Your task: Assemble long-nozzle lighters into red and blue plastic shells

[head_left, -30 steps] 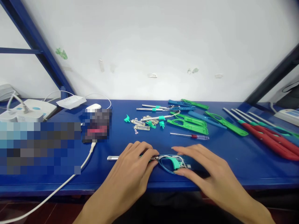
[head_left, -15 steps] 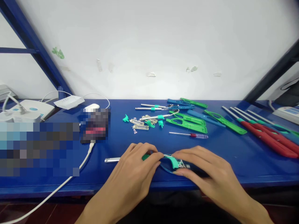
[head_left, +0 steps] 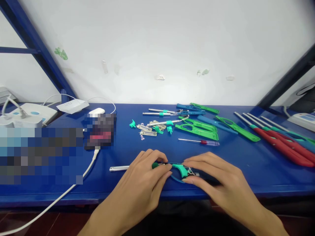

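Observation:
Near the front edge of the table, a partly open stick lighter lies between my two hands. Its silver tube (head_left: 119,168) sticks out to the left, past my left hand (head_left: 142,178). The fingers of that hand are closed on the lighter's front part, thumb and index pinching near the loop. My right hand (head_left: 219,180) grips the rear of the blue shell (head_left: 177,180) between thumb and fingers. A teal trigger (head_left: 182,170) sits in the shell between the hands, with thin white wires (head_left: 190,171) beside it. Much of the shell is hidden by my fingers.
Behind my hands lies a screwdriver (head_left: 209,143). Farther back are green shell halves (head_left: 199,131), clear fuel tanks (head_left: 148,133) and loose teal triggers (head_left: 169,130). Red lighters (head_left: 283,144) lie at right. At left are a phone (head_left: 100,136) and its white cable (head_left: 85,175).
The lighter has tilted slightly, and more of the blue loop and the teal trigger shows between my hands. Both hands keep their grip with only small finger shifts.

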Demonstrator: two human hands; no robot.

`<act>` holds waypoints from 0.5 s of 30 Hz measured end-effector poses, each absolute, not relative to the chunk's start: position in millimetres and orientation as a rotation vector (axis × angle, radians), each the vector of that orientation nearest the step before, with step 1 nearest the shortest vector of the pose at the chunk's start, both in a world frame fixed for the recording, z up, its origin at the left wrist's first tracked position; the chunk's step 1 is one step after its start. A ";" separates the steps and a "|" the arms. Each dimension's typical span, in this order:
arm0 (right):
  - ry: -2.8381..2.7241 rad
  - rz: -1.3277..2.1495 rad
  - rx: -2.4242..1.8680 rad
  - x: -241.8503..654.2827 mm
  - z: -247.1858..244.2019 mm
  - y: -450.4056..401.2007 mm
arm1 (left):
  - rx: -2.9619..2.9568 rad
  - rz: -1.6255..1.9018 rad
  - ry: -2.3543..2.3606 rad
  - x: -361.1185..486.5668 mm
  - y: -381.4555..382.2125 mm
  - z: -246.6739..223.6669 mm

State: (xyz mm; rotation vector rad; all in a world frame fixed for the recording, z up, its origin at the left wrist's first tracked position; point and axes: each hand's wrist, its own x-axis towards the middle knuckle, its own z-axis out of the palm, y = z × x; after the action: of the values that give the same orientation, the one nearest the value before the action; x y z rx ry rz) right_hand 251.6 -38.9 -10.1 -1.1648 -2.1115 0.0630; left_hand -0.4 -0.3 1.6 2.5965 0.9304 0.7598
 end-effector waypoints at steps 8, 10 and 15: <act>-2.099 0.072 -1.167 251.3 -10.7 -38.9 | 2.521 0.867 1.090 -12.1 -3.4 -0.3; -2.100 0.075 -1.171 251.9 -11.5 -39.0 | 2.512 0.903 1.069 -12.9 -2.5 -0.7; -2.115 0.065 -1.171 253.7 -13.1 -39.6 | 2.419 0.978 0.984 -11.4 0.8 0.1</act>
State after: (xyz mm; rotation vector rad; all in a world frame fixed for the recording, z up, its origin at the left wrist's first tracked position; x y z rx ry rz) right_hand 253.7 -39.6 -13.1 -1.1711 -2.1147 0.0646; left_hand -11.4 0.8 0.1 2.4193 0.9842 0.9783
